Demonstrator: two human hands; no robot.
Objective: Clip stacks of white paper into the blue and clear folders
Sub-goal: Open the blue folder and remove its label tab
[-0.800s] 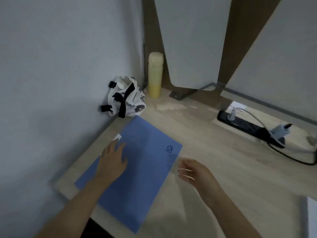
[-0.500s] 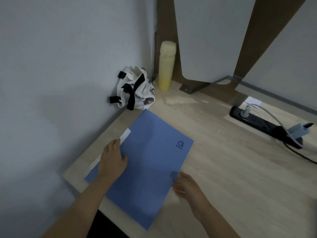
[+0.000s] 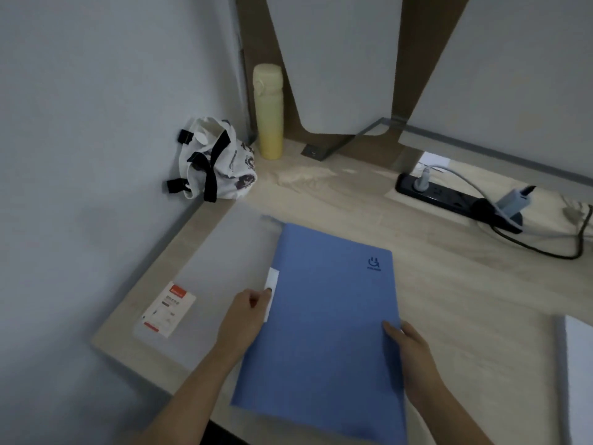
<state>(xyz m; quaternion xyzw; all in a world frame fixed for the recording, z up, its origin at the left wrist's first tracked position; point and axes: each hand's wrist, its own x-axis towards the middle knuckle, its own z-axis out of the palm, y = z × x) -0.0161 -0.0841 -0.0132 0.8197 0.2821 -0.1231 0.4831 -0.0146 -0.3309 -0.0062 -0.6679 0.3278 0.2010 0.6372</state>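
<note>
A blue folder [image 3: 330,319] lies closed on the wooden desk, with a small dark logo near its far right corner. My left hand [image 3: 245,319] grips its left edge by the white spine label [image 3: 270,292], fingers curled. My right hand [image 3: 407,345] holds the folder's right edge, thumb on top. A clear folder [image 3: 224,284] with a red-and-white sticker [image 3: 170,309] lies flat to the left, partly under the blue one. A white paper stack [image 3: 579,374] shows at the right edge.
A white cloth bag [image 3: 218,162] with black straps and a yellow bottle [image 3: 269,114] stand in the far left corner by the wall. A black power strip [image 3: 449,200] with plugs and cables lies at the far right. The desk's front edge runs just below the blue folder.
The blue folder has slid to the right off the clear folder, uncovering its sticker. My left hand moved from flat on the cover to its left edge; my right hand took the right edge.
</note>
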